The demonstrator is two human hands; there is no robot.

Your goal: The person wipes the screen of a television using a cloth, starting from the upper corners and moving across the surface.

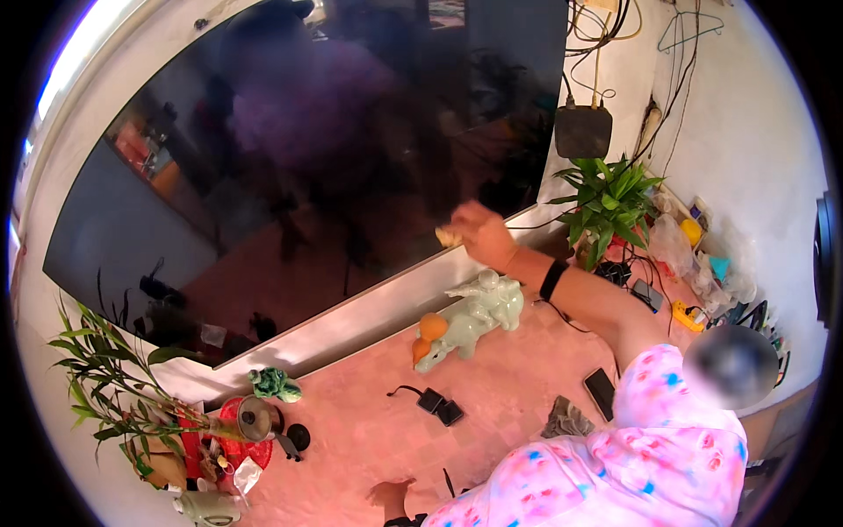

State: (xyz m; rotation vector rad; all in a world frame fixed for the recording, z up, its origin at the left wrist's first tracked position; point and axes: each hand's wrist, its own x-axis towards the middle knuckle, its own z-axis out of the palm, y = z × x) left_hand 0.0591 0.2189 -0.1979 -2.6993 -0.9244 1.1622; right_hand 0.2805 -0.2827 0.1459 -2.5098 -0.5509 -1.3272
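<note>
My right hand (484,227), blurred by motion, is closed around a small pale-yellow object (448,237), perhaps a sponge or folded cloth. It is at the lower edge of a large dark television screen (342,197); whether the object touches the glass is unclear. A black band circles that wrist. Below the forearm stands a glossy pale-green elephant figurine (461,326) with an orange gourd-shaped part (431,327). My left hand (392,493) rests on the pink checked tabletop (369,428) near the bottom of the view, fingers apart, nothing visibly held.
Black adapters (440,406), a grey cloth (566,418) and a phone (599,394) lie on the tabletop. Left are a green cabbage figurine (275,384), lidded pot (259,418) and stems of bamboo (132,369). Right are a leafy plant (609,197), cables and a yellow power strip (688,316).
</note>
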